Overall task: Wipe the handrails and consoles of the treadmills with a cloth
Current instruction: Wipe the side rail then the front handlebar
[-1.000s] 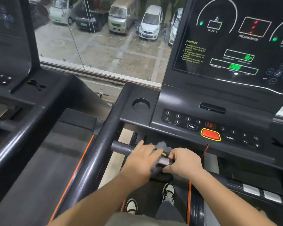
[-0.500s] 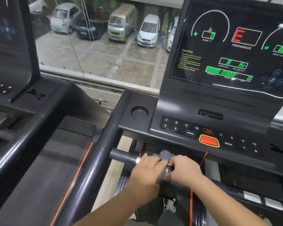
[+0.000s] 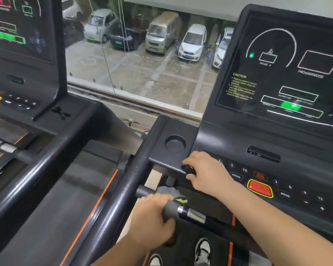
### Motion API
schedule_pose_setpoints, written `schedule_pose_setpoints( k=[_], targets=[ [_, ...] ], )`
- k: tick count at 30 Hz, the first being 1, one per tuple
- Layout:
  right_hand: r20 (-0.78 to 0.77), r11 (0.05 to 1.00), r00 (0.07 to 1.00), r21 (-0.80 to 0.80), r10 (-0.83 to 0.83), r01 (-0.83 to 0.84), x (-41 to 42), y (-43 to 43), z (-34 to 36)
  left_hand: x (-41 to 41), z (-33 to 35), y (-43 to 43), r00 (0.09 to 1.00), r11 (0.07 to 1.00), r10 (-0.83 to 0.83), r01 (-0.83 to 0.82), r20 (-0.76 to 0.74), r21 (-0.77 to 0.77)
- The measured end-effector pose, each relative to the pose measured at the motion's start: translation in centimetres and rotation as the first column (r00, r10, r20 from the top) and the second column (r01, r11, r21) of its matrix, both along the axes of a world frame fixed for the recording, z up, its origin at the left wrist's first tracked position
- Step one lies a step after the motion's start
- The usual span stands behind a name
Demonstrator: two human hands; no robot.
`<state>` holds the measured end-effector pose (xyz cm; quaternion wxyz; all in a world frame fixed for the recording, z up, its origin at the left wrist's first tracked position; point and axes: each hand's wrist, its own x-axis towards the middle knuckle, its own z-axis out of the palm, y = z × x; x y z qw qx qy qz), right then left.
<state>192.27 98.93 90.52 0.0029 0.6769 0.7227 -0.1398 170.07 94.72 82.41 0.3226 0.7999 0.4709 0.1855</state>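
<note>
Cloth: grey with a yellow-green mark, bunched on the front crossbar of the near treadmill, under and just beyond the left hand.

- Left hand: fingers curled down round cloth and bar together, knuckles up, wrist toward the camera.
- Bar shows bare black to the left of the hand. A silver pulse sensor sits on it just right of the hand.
- Right hand: up on the front-left edge of the console, apart from the cloth. Fingers bent over the lip, thumb below it. Looks like it pinches the lip itself, but that spot is dark and blurred.
- Right of that hand on the keypad: PROG key, then the red stop button with its yellow rim.
- Round cup holder is just above and left of the right hand.
- Display above is lit, with yellow CAUTION text and green indicators.
- Black side handrail runs diagonally, left of the crossbar.
- Two white and black shoes stand on the belt below the bar.
- Left: second treadmill, belt with an orange edge stripe, own display lit.
- Between the two consoles is a window, with parked cars outside.
</note>
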Motion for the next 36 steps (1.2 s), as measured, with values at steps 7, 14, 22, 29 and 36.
schedule_pose_setpoints(
  k=[7,14,22,29,36],
  targets=[
    [0.201,0.979,0.973,-0.189,0.114,-0.075,1.0,3.9,-1.6,0.9,4.9,7.3,0.870,0.874,0.469,-0.434,0.150,-0.218],
    [-0.045,0.972,0.999,-0.233,0.006,-0.017,2.4,4.5,-3.6,7.5,5.0,15.8,0.990,0.986,0.119,-0.110,-0.072,0.124],
    [-0.200,0.997,0.979,-0.078,-0.030,0.015,3.2,4.2,-4.9,11.2,2.2,18.1,0.906,0.987,-0.002,0.071,-0.422,0.147],
    [-0.140,0.975,0.987,-0.217,-0.075,0.043,2.9,4.5,-3.2,8.2,3.5,13.2,0.992,0.996,0.060,-0.067,-0.111,-0.063],
    [-0.107,0.983,0.985,-0.146,-0.132,0.116,1.6,3.3,-4.3,0.8,-0.3,4.6,0.984,0.989,0.009,0.017,-0.175,0.149]
  ],
)
